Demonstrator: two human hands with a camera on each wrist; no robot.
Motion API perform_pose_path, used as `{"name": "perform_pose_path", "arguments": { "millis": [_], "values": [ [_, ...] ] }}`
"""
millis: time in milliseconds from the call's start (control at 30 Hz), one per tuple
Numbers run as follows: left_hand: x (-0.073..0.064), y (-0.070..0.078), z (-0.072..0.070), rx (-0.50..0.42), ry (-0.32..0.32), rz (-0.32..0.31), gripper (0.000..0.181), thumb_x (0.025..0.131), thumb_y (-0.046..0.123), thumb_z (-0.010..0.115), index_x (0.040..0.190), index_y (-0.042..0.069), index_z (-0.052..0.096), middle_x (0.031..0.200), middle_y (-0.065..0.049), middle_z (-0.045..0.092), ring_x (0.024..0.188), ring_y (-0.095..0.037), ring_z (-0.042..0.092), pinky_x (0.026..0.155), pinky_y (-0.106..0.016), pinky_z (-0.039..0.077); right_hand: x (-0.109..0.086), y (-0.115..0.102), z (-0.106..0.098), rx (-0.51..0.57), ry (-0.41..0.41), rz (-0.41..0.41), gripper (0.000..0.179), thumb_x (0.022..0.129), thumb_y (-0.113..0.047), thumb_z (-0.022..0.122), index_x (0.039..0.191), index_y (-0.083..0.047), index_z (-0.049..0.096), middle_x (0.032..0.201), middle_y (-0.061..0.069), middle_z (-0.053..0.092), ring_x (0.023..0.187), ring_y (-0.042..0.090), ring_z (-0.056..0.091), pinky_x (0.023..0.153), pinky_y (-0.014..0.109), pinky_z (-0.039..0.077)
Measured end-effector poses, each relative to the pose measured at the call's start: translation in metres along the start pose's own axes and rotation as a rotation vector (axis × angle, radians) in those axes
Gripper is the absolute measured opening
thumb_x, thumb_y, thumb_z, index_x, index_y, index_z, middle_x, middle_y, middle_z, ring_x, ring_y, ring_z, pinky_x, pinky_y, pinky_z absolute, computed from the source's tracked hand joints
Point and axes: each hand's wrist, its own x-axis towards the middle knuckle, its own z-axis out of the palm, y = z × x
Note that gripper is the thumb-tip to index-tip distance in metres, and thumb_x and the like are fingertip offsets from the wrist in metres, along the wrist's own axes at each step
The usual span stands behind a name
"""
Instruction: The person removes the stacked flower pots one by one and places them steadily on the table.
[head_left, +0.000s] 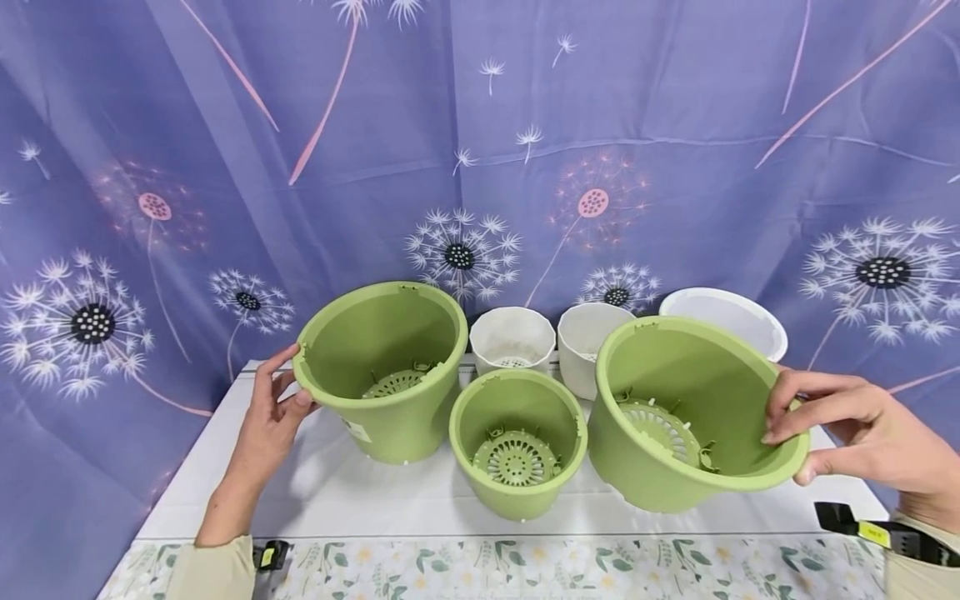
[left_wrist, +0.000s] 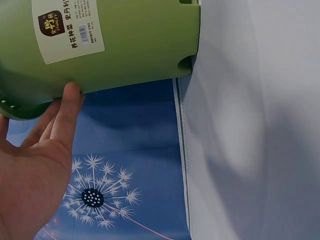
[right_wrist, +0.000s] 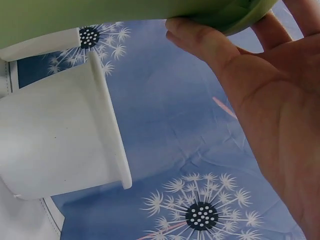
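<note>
Three green plastic flowerpots with slotted bottoms stand in a row: a large left one (head_left: 405, 425), a smaller middle one (head_left: 517, 496) and a large right one (head_left: 660, 483). My left hand (head_left: 266, 417) touches the left pot at its outer rim, fingers spread along the outside. In the left wrist view, a fingertip lies against the wall of that pot (left_wrist: 135, 55) near its label (left_wrist: 70, 30). My right hand (head_left: 862, 425) pinches the rim of the tilted right pot, fingers inside and thumb outside. The right wrist view shows its green wall (right_wrist: 100, 12) above the thumb.
Behind the green pots stand two small white pots (head_left: 513, 329) and a larger white pot (head_left: 723, 312). The white tabletop (head_left: 300, 500) meets a purple dandelion curtain (head_left: 360, 225) at the back. A leaf-and-flower patterned cloth (head_left: 450, 567) lies along the front.
</note>
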Motion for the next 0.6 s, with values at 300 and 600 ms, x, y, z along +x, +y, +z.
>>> {"name": "perform_pose_path", "arguments": {
  "millis": [300, 600],
  "values": [
    [0.000, -0.002, 0.000, -0.007, 0.001, 0.007, 0.061, 0.110, -0.001, 0.053, 0.166, 0.008, 0.028, 0.141, -0.019, 0.054, 0.111, -0.007, 0.072, 0.096, -0.025, 0.058, -0.001, 0.007, 0.000, -0.011, -0.030, 0.017, 0.045, 0.076, 0.018, 0.083, 0.119, 0.015, 0.072, 0.118, 0.019, 0.062, 0.111, 0.026, 0.056, 0.094, 0.026, 0.049],
    [0.000, -0.001, -0.001, -0.005, 0.004, 0.002, 0.062, 0.110, -0.002, 0.052, 0.166, 0.009, 0.028, 0.138, -0.019, 0.054, 0.111, -0.008, 0.072, 0.095, -0.023, 0.057, -0.006, 0.018, -0.001, 0.007, -0.050, 0.016, 0.044, 0.078, 0.017, 0.083, 0.120, 0.013, 0.072, 0.117, 0.019, 0.062, 0.108, 0.027, 0.055, 0.090, 0.027, 0.050]
  ]
}}
